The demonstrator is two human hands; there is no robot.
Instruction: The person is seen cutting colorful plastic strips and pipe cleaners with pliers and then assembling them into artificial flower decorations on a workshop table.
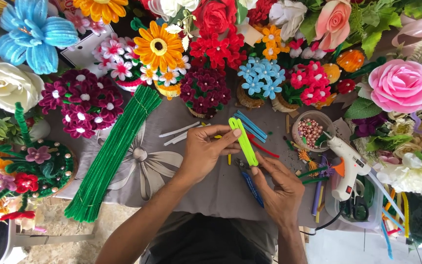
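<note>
My left hand (206,151) pinches top of folded lime pipe cleaner (243,141); my right hand (282,188) pinches lower end. Blue-handled pliers (250,181) beneath.

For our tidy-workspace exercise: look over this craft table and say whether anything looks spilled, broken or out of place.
Nothing stands out as spilled or damaged. Both hands, left hand and right hand, hold a folded lime-green pipe cleaner; short offcuts lie scattered nearby.
</note>
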